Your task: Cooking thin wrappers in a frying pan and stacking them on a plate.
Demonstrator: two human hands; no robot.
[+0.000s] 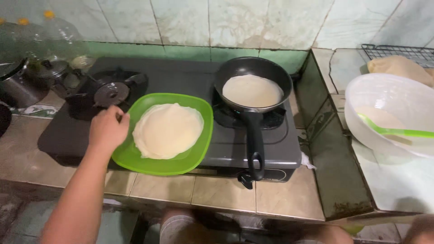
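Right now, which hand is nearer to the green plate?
Left. The left hand touches the plate at its left rim. The right hand is not in view.

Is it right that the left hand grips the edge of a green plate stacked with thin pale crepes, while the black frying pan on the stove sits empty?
Not quite. The head view shows the left hand at the edge of the green plate of thin pale crepes, but the black frying pan on the stove is not empty: a round pale crepe lies in it.
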